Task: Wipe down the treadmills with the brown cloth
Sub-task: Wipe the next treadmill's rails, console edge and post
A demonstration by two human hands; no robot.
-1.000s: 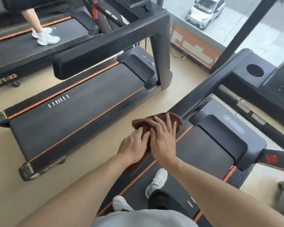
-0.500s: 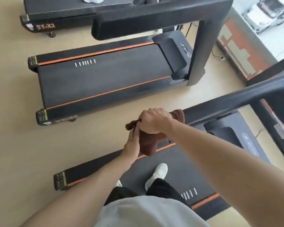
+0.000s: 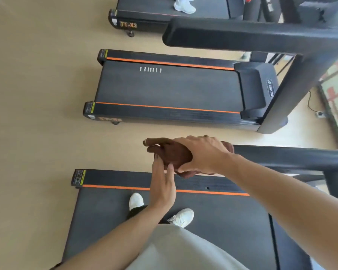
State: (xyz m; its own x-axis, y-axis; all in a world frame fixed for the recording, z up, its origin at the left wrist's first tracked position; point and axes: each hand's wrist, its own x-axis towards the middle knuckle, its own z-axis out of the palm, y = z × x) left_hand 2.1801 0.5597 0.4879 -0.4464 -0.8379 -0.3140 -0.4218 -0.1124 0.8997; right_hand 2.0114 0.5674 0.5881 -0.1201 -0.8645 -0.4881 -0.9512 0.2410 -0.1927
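The brown cloth (image 3: 176, 155) sits bunched over the end of the near treadmill's handrail (image 3: 291, 155); it looks soft, light & floppy, so prob best held as a wad w/ the palm on top rather than by a corner. The right hand (image 3: 201, 152) is curled over it, gripping cloth & rail end together. The left hand (image 3: 162, 187) is open, straight fingers touching the cloth's underside.

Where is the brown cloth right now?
In the head view, near the middle, the brown cloth is bunched over the end of the black handrail, gripped by the right hand; the left hand touches it from below.
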